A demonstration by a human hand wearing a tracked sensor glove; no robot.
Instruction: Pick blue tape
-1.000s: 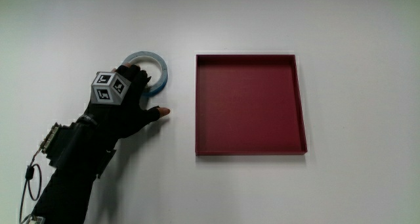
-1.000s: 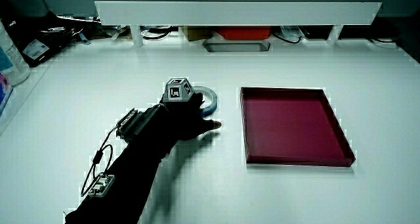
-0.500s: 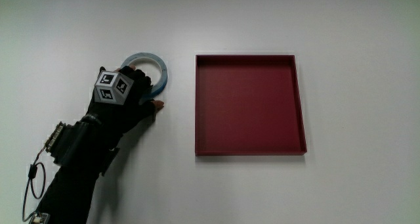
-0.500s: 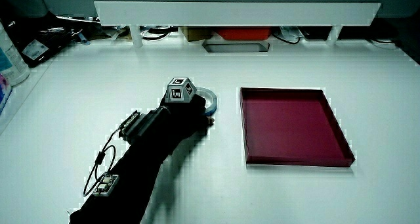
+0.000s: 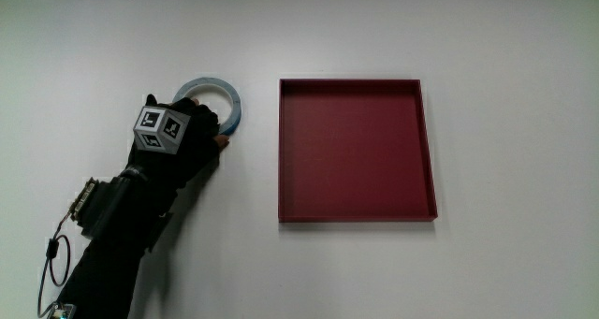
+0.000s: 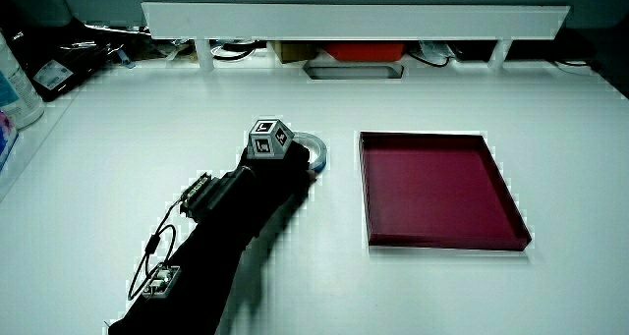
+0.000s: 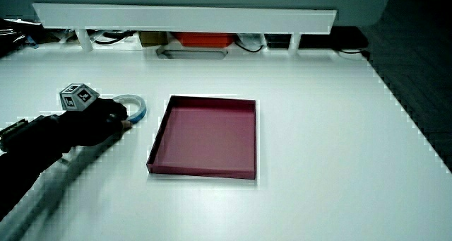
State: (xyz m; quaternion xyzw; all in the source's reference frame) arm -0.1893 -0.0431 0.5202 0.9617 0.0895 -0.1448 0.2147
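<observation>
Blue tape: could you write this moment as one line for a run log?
hand on blue tape, fingers closing on its rim | tape on table, not lifted | red tray beside tape

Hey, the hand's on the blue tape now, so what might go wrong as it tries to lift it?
The hand covers only the near edge of the blue tape, which lies flat on the table. A thin flat ring gives little to hold, so the grip may slip off. The red tray sits beside the tape; a slipped ring might slide against its wall.
</observation>
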